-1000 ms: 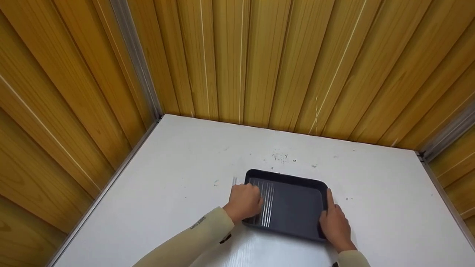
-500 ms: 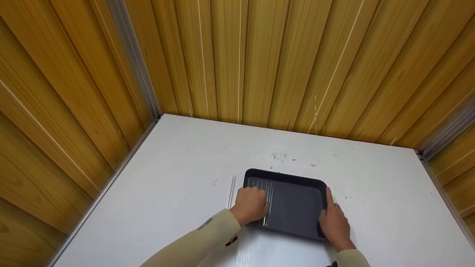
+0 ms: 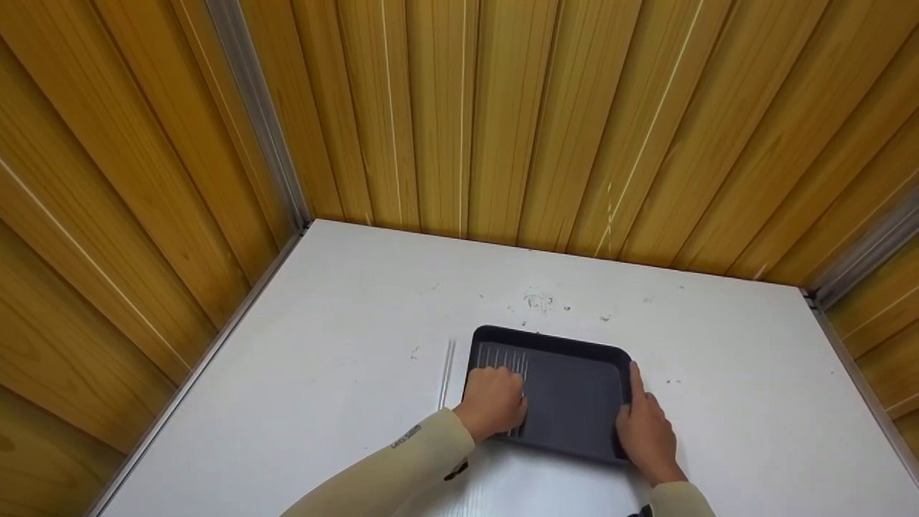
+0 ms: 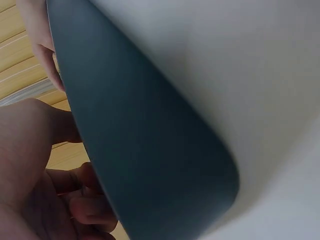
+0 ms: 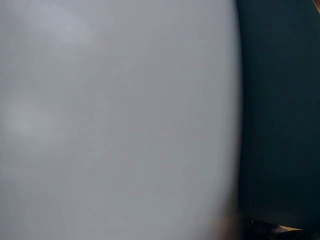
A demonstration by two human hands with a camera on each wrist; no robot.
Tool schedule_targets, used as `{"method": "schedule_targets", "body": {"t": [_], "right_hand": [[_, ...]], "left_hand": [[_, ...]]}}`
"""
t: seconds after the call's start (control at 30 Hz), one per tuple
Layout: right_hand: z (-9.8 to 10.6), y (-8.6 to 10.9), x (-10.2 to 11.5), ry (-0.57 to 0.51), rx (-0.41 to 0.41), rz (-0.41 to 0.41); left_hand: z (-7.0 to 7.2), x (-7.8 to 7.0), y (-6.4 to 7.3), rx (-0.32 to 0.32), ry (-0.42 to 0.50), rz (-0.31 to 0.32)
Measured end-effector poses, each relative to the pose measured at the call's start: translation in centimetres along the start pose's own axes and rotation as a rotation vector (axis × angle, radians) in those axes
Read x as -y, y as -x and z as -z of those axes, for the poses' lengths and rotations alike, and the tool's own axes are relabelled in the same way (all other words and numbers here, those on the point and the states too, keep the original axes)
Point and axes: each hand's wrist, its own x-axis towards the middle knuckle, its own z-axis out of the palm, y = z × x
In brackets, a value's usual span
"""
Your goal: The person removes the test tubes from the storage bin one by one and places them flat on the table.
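Note:
A dark rectangular baking tray (image 3: 574,402) with low walls and rounded corners rests on the white table. My right hand (image 3: 647,434) grips its right rim, with the index finger stretched along the edge and the thumb on the inner side. Over the tray's left part, my left hand (image 3: 494,402) is bent into a fist shape, knuckles up. In the left wrist view its curled fingers (image 4: 92,210) lie behind the tray's wall (image 4: 145,145), which hides their lower side; I cannot tell whether they hold something. The right wrist view has the tray's outer wall (image 5: 280,110).
Pale parallel lines (image 3: 502,355) run across the left part of the tray's floor. Similar lines (image 3: 446,373) show on the white table (image 3: 344,316) beside it, and small dark marks (image 3: 540,301) lie behind. Wood-patterned walls (image 3: 495,129) with metal corner posts (image 3: 262,115) enclose the table.
My left hand has moved right and slightly toward me, farther over the tray. My right hand and the tray have stayed nearly in place. The pale lines in the tray have dimmed.

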Motion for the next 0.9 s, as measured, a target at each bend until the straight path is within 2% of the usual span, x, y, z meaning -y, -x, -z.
{"method": "schedule_targets", "body": {"t": [0.3, 0.63, 0.9], "right_hand": [[-0.05, -0.03, -0.06, 0.000, -0.002, -0.001], [-0.07, 0.04, -0.10, -0.007, 0.006, -0.004], [-0.13, 0.00, -0.13, -0.003, -0.009, 0.000]], "left_hand": [[-0.61, -0.59, -0.17, 0.031, -0.017, -0.015], [-0.99, -0.74, -0.31, 0.027, 0.004, -0.027], [-1.02, -1.08, -0.37, 0.080, -0.015, -0.009]]}}
